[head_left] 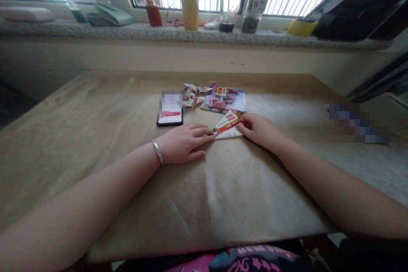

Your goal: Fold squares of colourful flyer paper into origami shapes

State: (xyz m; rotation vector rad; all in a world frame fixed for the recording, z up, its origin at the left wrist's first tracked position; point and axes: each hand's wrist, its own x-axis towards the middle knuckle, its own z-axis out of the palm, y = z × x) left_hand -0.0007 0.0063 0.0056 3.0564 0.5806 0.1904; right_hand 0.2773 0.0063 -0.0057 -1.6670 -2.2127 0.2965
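A printed sheet of paper folded into a triangle (227, 127) lies on the table in front of me, white with orange and red print. My right hand (259, 129) pinches its right corner between thumb and fingers. My left hand (188, 142) lies flat on the table with its fingers outstretched, the fingertips touching the triangle's left point. Just behind the triangle is a small stack of colourful printed paper sheets (228, 98). Folded paper cranes (194, 98) stand to the left of that stack. Left of them lies a phone (170, 112) with its screen lit.
The table (191, 204) has a tan cover and meets a wall at the back. On the stone windowsill (121, 33) stand a red bottle (154, 13), a tall yellow cylinder (189, 0), and clear containers (253, 10). A blurred-out dark blue object (353, 123) lies at the right.
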